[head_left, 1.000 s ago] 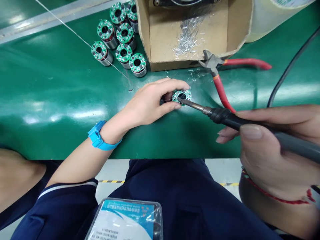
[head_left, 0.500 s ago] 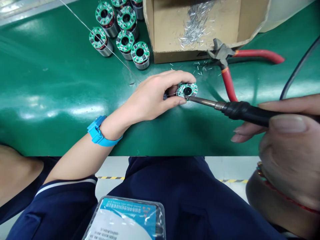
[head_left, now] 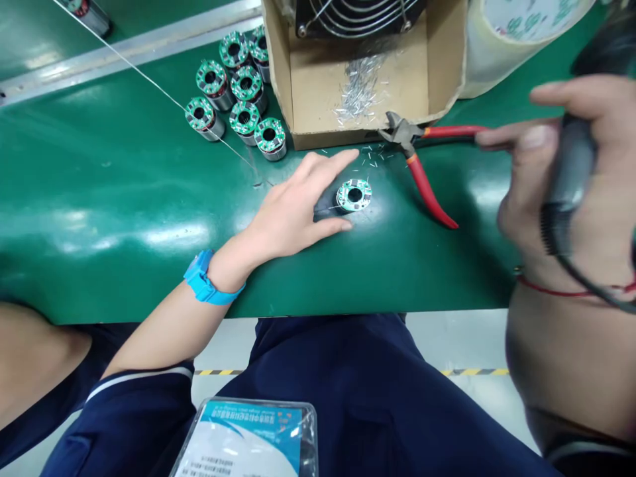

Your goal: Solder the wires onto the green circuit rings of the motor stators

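My left hand (head_left: 301,209) is spread, thumb and forefinger apart on either side of a small motor stator with a round green circuit board (head_left: 366,196) on top. Neither fingertip touches it. A thin wire, which looks like solder wire (head_left: 149,83), runs down from the upper left to this hand. A short end shows between the fingers, pointing at the board; whether the hidden fingers grip it I cannot see. My right hand (head_left: 596,179), blurred, is closed around the black handle of a soldering iron (head_left: 571,179) at the right; the iron's tip is not visible.
Several similar stators (head_left: 246,83) stand at the back left. A cardboard box (head_left: 318,136) holds clipped leads (head_left: 360,93) and a fan (head_left: 360,13). Red-handled cutters (head_left: 430,195) lean at its front edge by scattered clippings. A large tape roll (head_left: 477,59) stands behind.
My left fingers have let go of the stator and opened. My right hand has taken the soldering iron away from the board, up and to the right. The view has shifted, showing more behind.
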The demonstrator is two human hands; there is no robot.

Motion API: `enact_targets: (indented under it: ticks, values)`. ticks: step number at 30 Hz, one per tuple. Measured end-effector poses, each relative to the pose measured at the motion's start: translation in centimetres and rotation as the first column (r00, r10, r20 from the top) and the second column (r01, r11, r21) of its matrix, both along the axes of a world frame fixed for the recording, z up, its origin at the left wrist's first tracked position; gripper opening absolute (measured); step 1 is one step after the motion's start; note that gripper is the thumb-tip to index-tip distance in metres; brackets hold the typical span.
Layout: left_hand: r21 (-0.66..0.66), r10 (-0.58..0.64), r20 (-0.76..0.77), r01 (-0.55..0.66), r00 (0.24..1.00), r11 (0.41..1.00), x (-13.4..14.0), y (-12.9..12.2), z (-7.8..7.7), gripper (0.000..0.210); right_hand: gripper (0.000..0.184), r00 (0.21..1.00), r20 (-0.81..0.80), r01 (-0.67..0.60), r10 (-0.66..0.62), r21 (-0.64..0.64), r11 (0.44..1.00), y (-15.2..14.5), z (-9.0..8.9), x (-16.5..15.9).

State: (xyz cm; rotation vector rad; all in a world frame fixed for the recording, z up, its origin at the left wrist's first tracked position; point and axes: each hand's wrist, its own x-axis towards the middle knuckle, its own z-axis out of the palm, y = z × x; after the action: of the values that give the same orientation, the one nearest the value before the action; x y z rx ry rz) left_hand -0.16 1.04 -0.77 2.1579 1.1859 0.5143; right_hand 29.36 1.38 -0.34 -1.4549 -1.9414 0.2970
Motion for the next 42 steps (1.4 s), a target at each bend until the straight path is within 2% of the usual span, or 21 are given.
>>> enact_targets:
  ticks: [1,3,4,5,6,8,10,12,14,17,20,23,27,30,33,35,38,40,42]
  values:
    - [0.010,-0.002,-0.016,0.002,1.000,1.000,0.2,-0.1,0.0,0.059,0.051,0.999,0.020,-0.050,0.050,0.029,0.998,-0.1,-0.5,-0.1]
    - [0.011,-0.017,-0.025,0.017,1.000,1.000,0.5,-0.3,0.0,0.047,0.087,0.983,0.125,-0.136,0.132,0.024,0.990,-0.2,-1.6,-0.2]
    - [0.003,-0.017,-0.007,0.017,1.000,1.000,0.7,-0.4,0.0,0.043,0.104,0.970,0.196,-0.146,0.146,-0.014,0.989,-0.2,-2.1,-0.2]
    - [-0.010,-0.007,0.023,0.007,1.000,1.000,0.8,-0.5,0.1,0.041,0.110,0.956,0.263,-0.116,0.127,-0.055,0.992,-0.1,-2.4,-0.2]
    - [-0.025,0.012,0.057,-0.010,0.998,1.000,0.9,-0.6,0.2,0.040,0.105,0.943,0.321,-0.055,0.084,-0.097,0.994,0.0,-2.7,-0.1]
    - [-0.047,0.066,0.114,-0.061,0.991,0.997,1.0,-0.9,0.5,0.040,0.078,0.922,0.386,0.075,-0.014,-0.143,0.987,0.2,-2.9,0.0]
    - [-0.051,0.095,0.147,-0.088,0.985,0.995,1.1,-1.3,0.7,0.039,0.057,0.944,0.322,0.129,-0.072,-0.158,0.979,0.0,-2.7,0.2]
    - [-0.041,0.104,0.169,-0.098,0.980,0.994,1.0,-1.6,0.9,0.037,0.053,0.982,0.182,0.068,-0.040,-0.146,0.987,-0.7,-2.3,0.4]
    - [-0.024,0.103,0.180,-0.100,0.978,0.995,1.0,-1.9,1.0,0.037,0.052,0.989,0.136,-0.040,0.053,-0.098,0.994,-1.5,-1.6,0.4]
    - [-0.001,0.101,0.164,-0.103,0.981,0.995,0.9,-2.1,1.0,0.038,0.046,0.950,0.236,-0.192,0.206,-0.079,0.978,-2.3,-0.1,0.2]
    - [0.016,0.098,0.142,-0.101,0.985,0.995,0.8,-2.2,1.0,0.038,0.042,0.896,0.338,-0.264,0.289,-0.118,0.957,-2.2,1.1,0.1]
    - [0.035,0.085,0.113,-0.089,0.990,0.995,0.7,-2.2,1.1,0.037,0.040,0.837,0.460,-0.280,0.296,-0.104,0.954,-2.0,1.8,0.5]
    - [0.059,0.053,0.106,-0.060,0.993,0.996,0.8,-2.1,1.2,0.037,0.032,0.801,0.526,-0.338,0.285,0.004,0.941,-1.9,2.3,0.4]
    - [0.074,0.061,0.136,-0.071,0.989,0.995,0.8,-2.1,1.3,0.036,0.025,0.802,0.535,-0.370,0.264,0.098,0.924,-1.9,2.3,-0.2]
    - [0.097,0.113,0.182,-0.132,0.977,0.986,0.1,-2.0,1.9,0.034,0.027,0.858,0.496,-0.260,0.133,0.198,0.945,-1.8,1.4,-0.9]
    - [0.120,0.201,0.199,-0.228,0.959,0.966,-1.2,-1.1,2.5,0.037,0.036,0.886,0.463,-0.106,-0.025,0.256,0.961,-1.4,0.3,-1.4]
    - [0.192,0.376,0.207,-0.414,0.903,0.890,-5.1,2.7,3.0,0.043,0.054,0.847,0.475,0.120,-0.239,0.267,0.956,-0.5,-1.4,-2.2]
    - [0.227,0.461,0.215,-0.503,0.861,0.834,-8.4,6.7,3.0,0.040,0.060,0.842,0.481,0.171,-0.245,0.193,0.966,0.0,-1.9,-2.7]
    - [0.220,0.548,0.205,-0.584,0.811,0.781,-11.7,11.1,2.6,0.031,0.062,0.876,0.440,0.145,-0.198,0.152,0.978,0.5,-1.8,-3.1]
